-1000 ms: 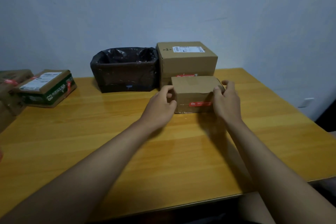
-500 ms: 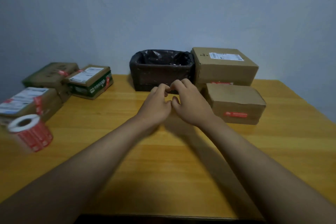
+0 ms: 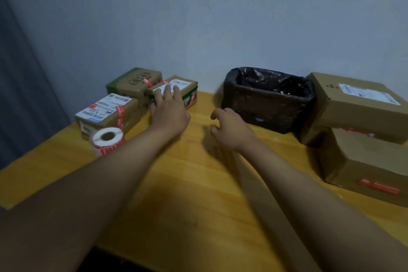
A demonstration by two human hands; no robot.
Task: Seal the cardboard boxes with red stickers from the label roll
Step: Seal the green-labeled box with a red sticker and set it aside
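Cardboard box (image 3: pixel 174 90) with green sides sits near the bench's (image 3: pixel 187 183) far left corner; the left hand (image 3: pixel 169 110) lies on it, fingers straight. Right hand (image 3: pixel 231 130) hovers loosely curled, holding nothing. Label roll (image 3: pixel 107 140) stands by the left edge.

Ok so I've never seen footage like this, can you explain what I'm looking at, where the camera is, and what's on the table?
No machine here: a person wears a camera on the head, looking down at their own bare arms. The left hand lies with straight fingers on a green-sided box; the right hand hovers, loosely curled, with nothing in its grip. On the wooden table sit the label roll, more cardboard boxes with red stickers, a bin lined with a black bag, and two stacked boxes on the right.
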